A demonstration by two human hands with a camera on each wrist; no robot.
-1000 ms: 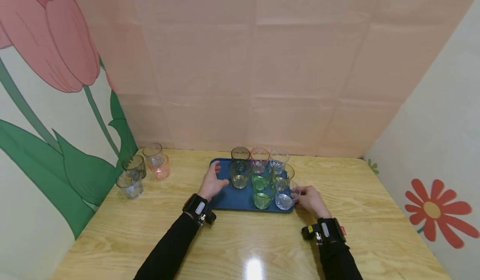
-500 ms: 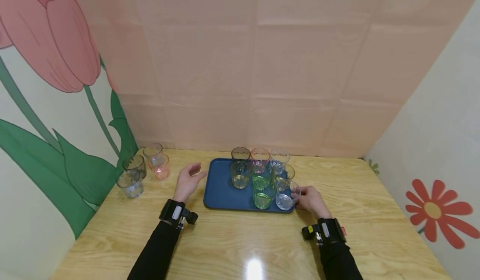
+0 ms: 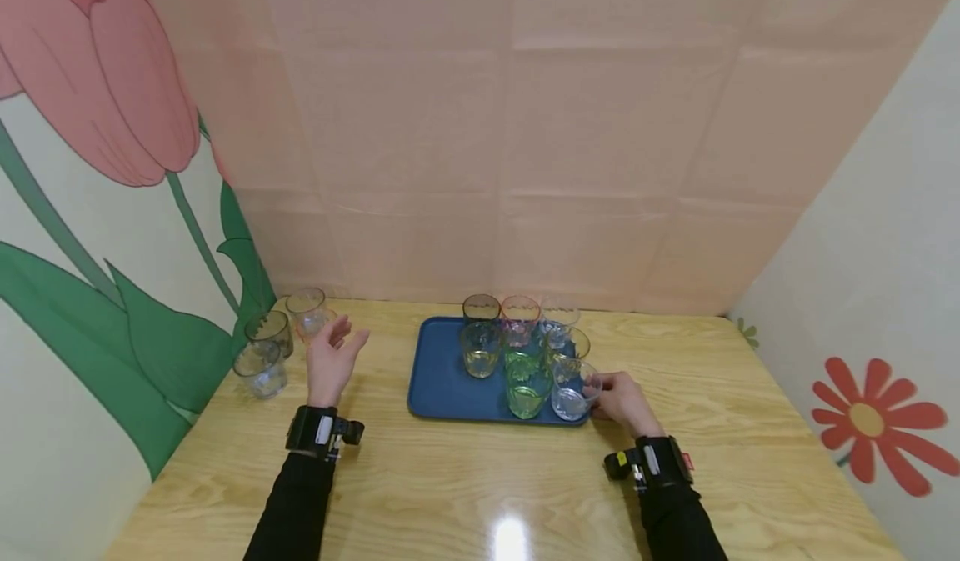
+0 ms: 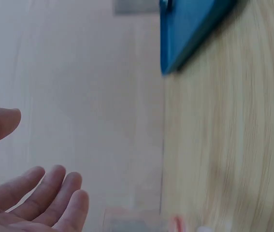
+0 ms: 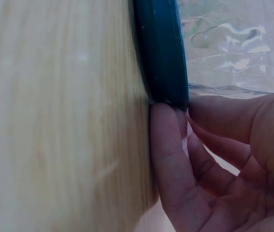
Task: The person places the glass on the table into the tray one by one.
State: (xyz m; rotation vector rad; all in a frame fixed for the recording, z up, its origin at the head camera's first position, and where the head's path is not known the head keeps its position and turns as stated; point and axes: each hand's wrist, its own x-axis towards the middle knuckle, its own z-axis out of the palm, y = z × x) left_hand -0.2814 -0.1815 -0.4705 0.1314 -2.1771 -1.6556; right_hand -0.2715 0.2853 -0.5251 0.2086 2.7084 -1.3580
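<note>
My left hand point(image 3: 331, 365) is empty, its fingers loosely bent and spread from the thumb. It hovers over the table beside a pink glass point(image 3: 314, 321), which it partly covers in the head view. At the near right corner of a blue tray point(image 3: 435, 390), my right hand point(image 3: 624, 400) pinches the rim, with a finger low against the edge and the thumb above. A clear glass point(image 3: 572, 394) stands on the tray right by that thumb. Around it are a green glass point(image 3: 527, 390), a yellowish glass point(image 3: 480, 357) and several others.
Left of the tray, a dark grey glass point(image 3: 270, 333) and a clear glass point(image 3: 260, 371) stand near the table's left edge. Another clear glass point(image 3: 305, 300) is behind them. A pinkish wall covering point(image 3: 495, 169) rises at the table's back edge.
My left hand has moved left from over the tray to beside the pink glass, still holding nothing. The right hand, the tray and the glasses have stayed in place.
</note>
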